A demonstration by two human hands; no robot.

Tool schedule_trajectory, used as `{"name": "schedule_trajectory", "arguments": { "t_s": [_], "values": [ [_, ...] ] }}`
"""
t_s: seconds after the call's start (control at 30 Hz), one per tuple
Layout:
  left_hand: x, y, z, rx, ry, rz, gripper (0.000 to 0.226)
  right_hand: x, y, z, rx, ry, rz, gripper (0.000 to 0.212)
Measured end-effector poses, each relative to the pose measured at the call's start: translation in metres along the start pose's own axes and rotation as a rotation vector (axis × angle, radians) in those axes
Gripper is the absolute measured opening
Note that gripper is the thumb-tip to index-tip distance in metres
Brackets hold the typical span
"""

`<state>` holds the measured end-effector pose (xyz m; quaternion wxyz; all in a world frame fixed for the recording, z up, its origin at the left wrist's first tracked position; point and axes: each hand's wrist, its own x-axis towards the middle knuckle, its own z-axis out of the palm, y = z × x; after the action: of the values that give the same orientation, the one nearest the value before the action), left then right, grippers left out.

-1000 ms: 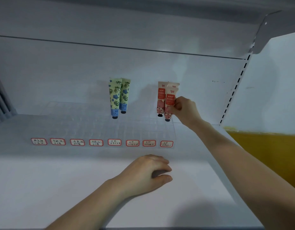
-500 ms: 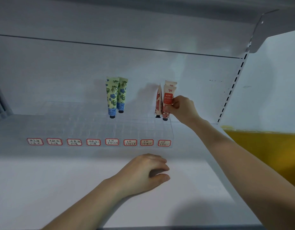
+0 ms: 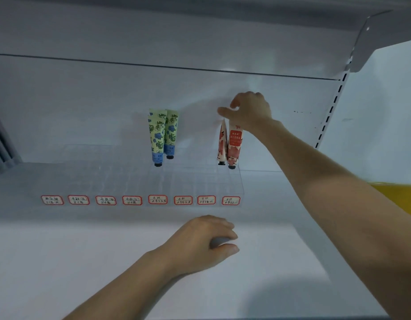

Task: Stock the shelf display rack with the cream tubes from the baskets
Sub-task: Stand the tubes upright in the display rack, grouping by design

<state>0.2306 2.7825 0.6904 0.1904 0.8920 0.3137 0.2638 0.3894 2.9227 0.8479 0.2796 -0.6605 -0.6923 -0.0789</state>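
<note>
One white shelf (image 3: 84,262) is seen beneath both hands. One upper shelf (image 3: 153,31) is seen above the right hand, with one grey bracket (image 3: 366,38) at its far right end. A yellow surface (image 3: 398,199) is glimpsed to the right of the right forearm; what it is cannot be told.

One clear display rack (image 3: 107,176) is set on the shelf, beyond the left hand and below the right hand. It is divided into narrow lanes.

Two hands are counted. The left hand (image 3: 206,243) is laid palm down on the shelf in front of the rack, with its fingers loosely curled, and nothing is held in it. The right hand (image 3: 248,112) is raised over the rack's rightmost lanes, with fingers bent and thumb stretched leftward. The top of one tube is covered by it, and whether that tube is gripped cannot be told.

Four cream tubes are counted, all stood cap down at the back of the rack. Two are red and pink. The wide red tube (image 3: 234,146) is placed directly under the right hand, and the narrow red tube (image 3: 222,144), turned edge-on, is set just beside it, under the thumb. Two are green with blue flowers. The front green tube (image 3: 157,137) and the rear green tube (image 3: 171,132) are found side by side, well to the left of the right hand.

Eight red-bordered labels (image 3: 157,199) are fixed in one row along the rack's front edge, just beyond the left hand. Their handwriting cannot be read.
</note>
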Motion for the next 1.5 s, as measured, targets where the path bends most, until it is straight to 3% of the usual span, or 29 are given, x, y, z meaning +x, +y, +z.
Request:
{"name": "schedule_trajectory", "arguments": {
  "t_s": [0.1, 0.2, 0.3, 0.43, 0.53, 0.9, 1.27, 1.5],
  "values": [
    [-0.001, -0.001, 0.002, -0.012, 0.021, -0.008, 0.030, 0.012, -0.007, 0.008, -0.244, -0.140, 0.029, 0.062],
    [-0.002, -0.004, 0.003, -0.014, 0.028, -0.007, 0.031, 0.016, -0.007, 0.014, -0.331, -0.211, 0.055, 0.065],
    [-0.001, -0.003, 0.003, -0.020, 0.038, -0.005, 0.034, 0.019, -0.008, 0.015, -0.269, -0.233, 0.080, 0.052],
    [0.000, -0.002, 0.003, -0.015, 0.054, 0.008, 0.044, 0.020, -0.008, 0.008, 0.086, -0.266, 0.097, 0.026],
    [0.001, -0.003, 0.002, -0.011, 0.047, 0.008, 0.044, 0.015, -0.006, 0.004, 0.189, -0.272, 0.032, 0.015],
    [0.000, -0.003, 0.003, -0.013, 0.052, 0.008, 0.047, 0.008, -0.007, -0.011, -0.181, -0.259, -0.220, 0.027],
    [-0.002, 0.001, 0.001, -0.019, 0.051, 0.006, 0.036, 0.013, -0.017, -0.003, -0.122, -0.365, -0.231, 0.029],
    [-0.001, -0.005, 0.005, -0.044, 0.060, 0.012, 0.031, 0.012, -0.015, -0.003, -0.099, -0.322, -0.233, 0.026]
  ]
}}
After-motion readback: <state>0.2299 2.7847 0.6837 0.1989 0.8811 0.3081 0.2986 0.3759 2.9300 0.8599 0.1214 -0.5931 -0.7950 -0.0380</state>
